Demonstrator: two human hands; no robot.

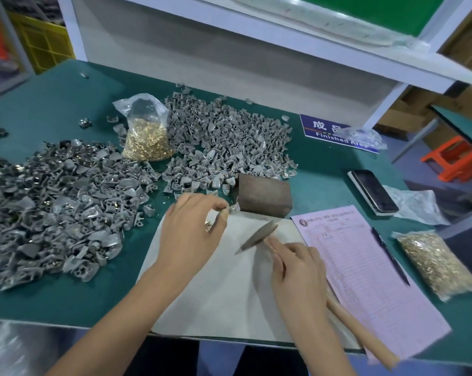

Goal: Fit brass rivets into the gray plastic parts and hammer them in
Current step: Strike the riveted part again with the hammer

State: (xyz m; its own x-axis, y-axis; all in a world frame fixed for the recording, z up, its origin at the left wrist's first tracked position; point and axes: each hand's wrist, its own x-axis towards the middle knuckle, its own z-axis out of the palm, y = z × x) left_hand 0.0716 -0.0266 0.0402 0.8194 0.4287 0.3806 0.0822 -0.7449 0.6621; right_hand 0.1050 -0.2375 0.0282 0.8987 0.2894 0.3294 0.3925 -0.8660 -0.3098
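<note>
While both hands work over the white sheet, the scene sorts as follows.

Left hand: the left hand [192,226] pinches a small gray part [233,209] between thumb and forefinger, holding it against the near left corner of the metal block [263,195]; a few brass rivets [208,227] show under its curled fingers.
Right hand: the right hand [297,270] grips the wooden handle of a hammer [259,236], forefinger stretched along the handle; the blurred head hangs above the sheet, just short of the block.
White sheet: the white sheet [224,294] lies under both hands at the near edge of the green table [53,302].
Right of the sheet: a pink form [365,272] with a pen [389,255] on it, and a closed bag of rivets [435,261] beyond.
Phone: a phone [373,191] lies near the table's right edge.
Far side: an open bag of rivets [148,134] stands between two heaps, the far heap of gray parts [229,137] and the left heap of gray parts [53,207].
Sign: a blue sign [335,132] reads "Finished Area", partly covered by a clear bag.
</note>
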